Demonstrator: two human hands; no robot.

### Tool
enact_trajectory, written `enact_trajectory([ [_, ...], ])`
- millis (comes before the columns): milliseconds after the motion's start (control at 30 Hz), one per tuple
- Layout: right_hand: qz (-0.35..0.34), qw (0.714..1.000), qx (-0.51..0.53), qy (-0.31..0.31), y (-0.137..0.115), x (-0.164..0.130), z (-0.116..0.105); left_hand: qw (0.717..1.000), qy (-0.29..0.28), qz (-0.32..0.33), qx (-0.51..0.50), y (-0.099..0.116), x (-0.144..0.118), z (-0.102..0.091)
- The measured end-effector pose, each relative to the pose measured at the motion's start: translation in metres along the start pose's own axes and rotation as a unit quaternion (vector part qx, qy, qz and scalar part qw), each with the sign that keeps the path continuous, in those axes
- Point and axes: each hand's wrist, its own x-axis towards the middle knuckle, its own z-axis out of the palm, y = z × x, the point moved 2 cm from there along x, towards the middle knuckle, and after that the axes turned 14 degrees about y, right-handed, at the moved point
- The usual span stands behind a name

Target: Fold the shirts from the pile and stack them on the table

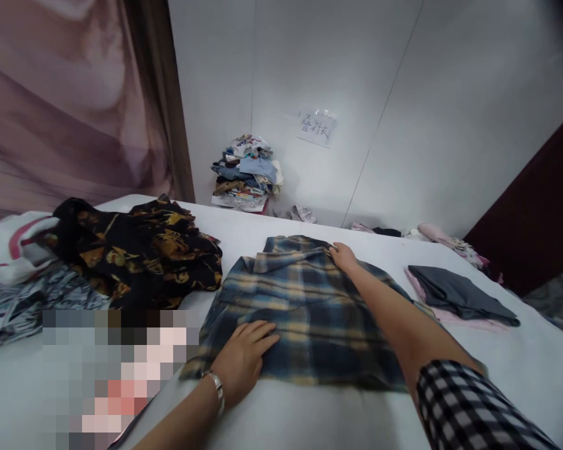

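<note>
Nearest me, the person's left hand (244,359), a bracelet (217,390) on its wrist, lies flat and open on the near left corner of a blue and tan plaid shirt (304,312) spread on the white bed (309,419), gripping nothing. The right hand (343,256) reaches over to the shirt's far edge by the collar, fingers resting on the cloth; whether they pinch it I cannot tell. Further off, a black and gold floral garment (141,250) lies left, a folded grey garment (460,294) right, and a clothes pile (246,172) sits against the wall.

L hand (244,357) flat, palm down; R hand (343,256) flat, arm outstretched.
</note>
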Motion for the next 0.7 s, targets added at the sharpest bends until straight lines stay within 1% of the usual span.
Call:
enact_trajectory([
  [100,0.053,0.999,-0.006,0.003,0.000,0.028,0.027,1.000,-0.002,-0.006,-0.010,-0.001,-0.003,0.001],
  [200,0.102,0.995,0.013,0.003,0.007,0.038,0.045,0.999,-0.019,-0.011,-0.023,0.001,-0.004,-0.001],
  [267,0.116,0.992,0.044,0.020,0.010,0.039,0.047,0.999,-0.018,-0.015,-0.029,0.002,-0.003,-0.002],
  [333,0.123,0.987,0.085,0.058,0.011,0.040,0.039,0.999,-0.022,-0.019,-0.031,0.003,-0.003,-0.002],
  [400,0.127,0.978,0.127,0.106,0.008,0.038,0.019,0.999,-0.030,-0.022,-0.029,0.004,-0.002,-0.003],
  [467,0.128,0.967,0.163,0.149,0.005,0.027,-0.010,0.999,-0.030,-0.020,-0.028,0.006,-0.001,-0.005],
  [533,0.114,0.950,0.211,0.199,0.005,0.002,-0.046,0.999,-0.026,-0.017,-0.032,0.008,0.002,-0.010],
  [600,0.076,0.924,0.280,0.249,0.010,-0.041,-0.083,0.999,-0.032,-0.015,-0.035,0.011,0.004,-0.014],
  [633,0.050,0.927,0.291,0.233,0.014,-0.068,-0.097,0.999,-0.035,-0.013,-0.036,0.012,0.005,-0.016],
  [667,0.031,0.936,0.291,0.197,0.019,-0.097,-0.108,0.999,-0.038,-0.011,-0.038,0.012,0.006,-0.017],
  [700,0.019,0.946,0.291,0.139,0.024,-0.127,-0.116,0.999,-0.037,-0.009,-0.039,0.013,0.007,-0.018],
])
